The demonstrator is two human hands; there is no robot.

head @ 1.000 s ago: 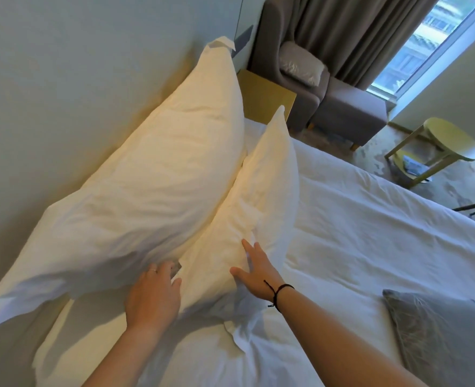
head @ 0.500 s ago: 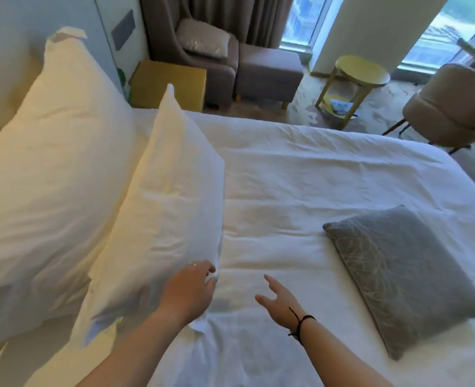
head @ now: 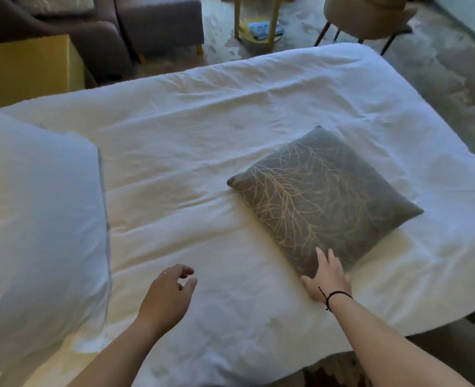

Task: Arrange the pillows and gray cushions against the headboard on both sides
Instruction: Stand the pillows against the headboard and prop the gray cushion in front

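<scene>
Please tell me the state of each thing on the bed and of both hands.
gray cushion: lying flat on the bed, not yet at the headboard.
white pillow: propped up at the left, nobody holding it.
right hand: fingers straight, touching the gray cushion's near corner.
left hand: loosely curled above the bed, holding nothing.

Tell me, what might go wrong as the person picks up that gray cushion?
The right hand lies flat on just the near corner of the gray cushion, so lifted from there it may droop or slip. The cushion lies toward the bed's right edge, so a clumsy pull could send it to the floor. The left hand hovers close to the white pillow and might knock it out of place.
</scene>
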